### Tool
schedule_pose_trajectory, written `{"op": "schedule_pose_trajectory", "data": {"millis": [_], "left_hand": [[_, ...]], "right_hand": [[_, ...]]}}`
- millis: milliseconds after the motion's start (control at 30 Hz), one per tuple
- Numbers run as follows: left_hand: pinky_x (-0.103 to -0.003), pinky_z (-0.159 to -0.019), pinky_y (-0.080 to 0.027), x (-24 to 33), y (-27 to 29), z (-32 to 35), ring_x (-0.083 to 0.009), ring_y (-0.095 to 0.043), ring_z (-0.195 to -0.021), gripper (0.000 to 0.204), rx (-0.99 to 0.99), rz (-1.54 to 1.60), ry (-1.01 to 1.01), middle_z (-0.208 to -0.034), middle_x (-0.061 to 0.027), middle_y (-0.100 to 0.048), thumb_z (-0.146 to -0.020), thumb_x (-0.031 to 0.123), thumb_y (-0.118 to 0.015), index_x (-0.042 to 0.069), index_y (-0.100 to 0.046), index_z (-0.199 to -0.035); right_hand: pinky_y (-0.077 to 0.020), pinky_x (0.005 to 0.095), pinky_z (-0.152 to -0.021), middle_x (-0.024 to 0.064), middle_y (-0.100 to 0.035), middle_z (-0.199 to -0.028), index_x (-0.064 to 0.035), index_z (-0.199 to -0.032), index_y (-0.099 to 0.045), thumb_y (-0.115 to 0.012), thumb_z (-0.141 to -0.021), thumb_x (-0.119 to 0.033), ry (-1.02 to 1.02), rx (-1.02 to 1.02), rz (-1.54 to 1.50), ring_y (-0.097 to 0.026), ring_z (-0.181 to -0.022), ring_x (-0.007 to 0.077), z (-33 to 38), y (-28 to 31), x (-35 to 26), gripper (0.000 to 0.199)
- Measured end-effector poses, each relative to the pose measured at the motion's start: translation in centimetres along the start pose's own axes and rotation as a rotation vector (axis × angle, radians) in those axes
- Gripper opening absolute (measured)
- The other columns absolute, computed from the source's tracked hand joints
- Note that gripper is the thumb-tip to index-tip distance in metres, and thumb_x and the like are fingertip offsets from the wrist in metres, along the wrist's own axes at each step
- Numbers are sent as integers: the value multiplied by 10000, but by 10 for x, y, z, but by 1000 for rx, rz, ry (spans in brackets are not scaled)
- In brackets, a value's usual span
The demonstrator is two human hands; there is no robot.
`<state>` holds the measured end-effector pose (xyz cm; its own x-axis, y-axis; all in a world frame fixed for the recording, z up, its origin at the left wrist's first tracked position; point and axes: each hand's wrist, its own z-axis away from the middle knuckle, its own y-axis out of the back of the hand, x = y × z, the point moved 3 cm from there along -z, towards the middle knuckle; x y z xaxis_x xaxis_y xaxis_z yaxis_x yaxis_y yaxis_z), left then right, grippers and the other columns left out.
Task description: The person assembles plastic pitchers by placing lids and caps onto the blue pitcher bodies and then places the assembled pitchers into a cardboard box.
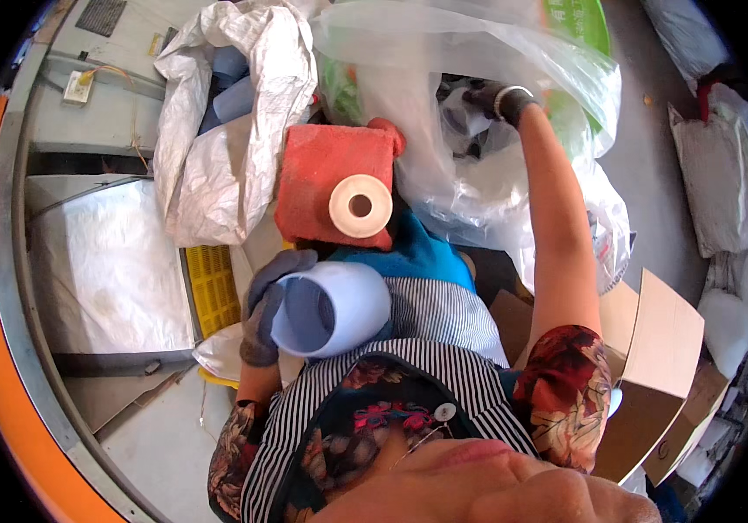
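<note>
Item 1: pale-blue cup (361,307), tipped on its side over the person's lap, open end to the left, by the striped apron (443,318).
Item 2: L hand (262,322), grey glove, fingers curled round the cup's left side, opened only to the cup's width; hold looks secure.
Item 3: R hand (484,98), dark glove w/ pale cuff, reaching far into clear plastic bag (478,192), among small dark parts (463,139). Finger spread mostly hidden; can't tell if anything's gripped.
Item 4: red cloth-covered block (317,179), beyond cup; cream ring (380,220) on top.
Item 5: white woven sack (226,179), far left, blue pcs. (233,100) inside.
Item 6: cardboard box (657,344), right.
Step, prob.: picking a part from bag, cup in L hand. Next move prob. calls for R fingers closing on one pc., clearing bag's loose edge, L grip steady.
</note>
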<state>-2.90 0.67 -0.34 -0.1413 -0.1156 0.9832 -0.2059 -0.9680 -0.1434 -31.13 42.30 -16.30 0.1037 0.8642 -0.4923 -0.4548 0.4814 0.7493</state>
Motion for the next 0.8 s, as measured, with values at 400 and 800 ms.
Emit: {"op": "schedule_pose_trajectory", "data": {"millis": [400,800], "left_hand": [[-344,-1093,-348,-9,-41,-16,-253,-464,-1287,621,-434,36,-45,-1461,-158,-393,-906,216,-609,1,-357,-1431],[-339,-1021,-404,-7,-36,18,-191,-510,-1181,736,-154,-177,-121,-1283,-111,-547,-813,262,-751,35,-383,-1409]], "right_hand": [[-496,286,-774,52,-609,-1094,-33,-1191,-525,-583,-951,-290,347,297,-1441,-579,-918,133,268,-96,-120,357],[-503,417,-829,154,-631,-993,-27,-1041,-616,-661,-759,-118,1037,734,79,-613,-972,368,297,-110,-203,299]]}}
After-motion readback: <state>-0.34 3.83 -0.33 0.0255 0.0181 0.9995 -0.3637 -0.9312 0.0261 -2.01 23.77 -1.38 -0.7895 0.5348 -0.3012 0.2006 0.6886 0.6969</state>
